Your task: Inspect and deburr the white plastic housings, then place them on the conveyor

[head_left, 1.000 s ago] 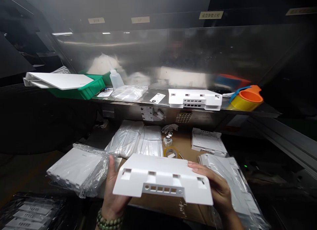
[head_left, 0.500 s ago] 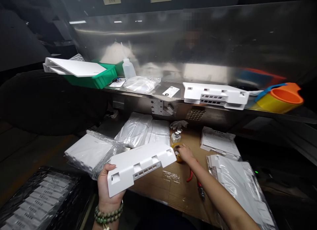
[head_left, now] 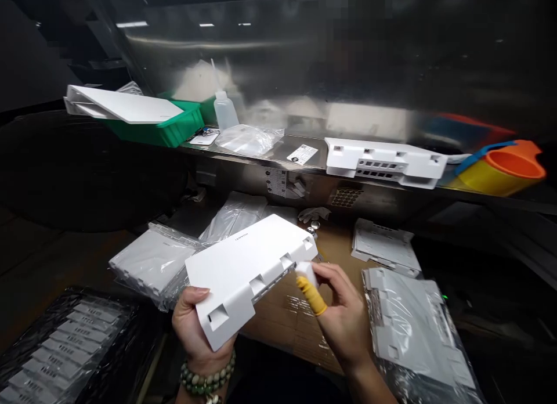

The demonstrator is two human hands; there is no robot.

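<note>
A white plastic cover (head_left: 250, 264) with square notches and a row of port openings is tilted in front of me. My left hand (head_left: 202, 328) grips its lower left end, thumb on top, with beads round the wrist. Beside the cover's right end, my right hand (head_left: 337, 305) pinches a small white block (head_left: 307, 273) between its fingertips and a thumb in a yellow cot. The block is slightly blurred, and whether it touches the cover's edge I cannot tell.
Bagged white covers (head_left: 152, 259) lie at the left and more (head_left: 409, 328) at the right. Behind, a metal shelf (head_left: 315, 154) bears a green bin (head_left: 174, 125), a squeeze bottle (head_left: 225, 111) and white covers (head_left: 385, 163). A small jar (head_left: 311, 230) stands on the cardboard.
My right hand has come back from the tape roll towards the cover, now with a small white block in its fingers. The cover has turned, showing more of its top face.
</note>
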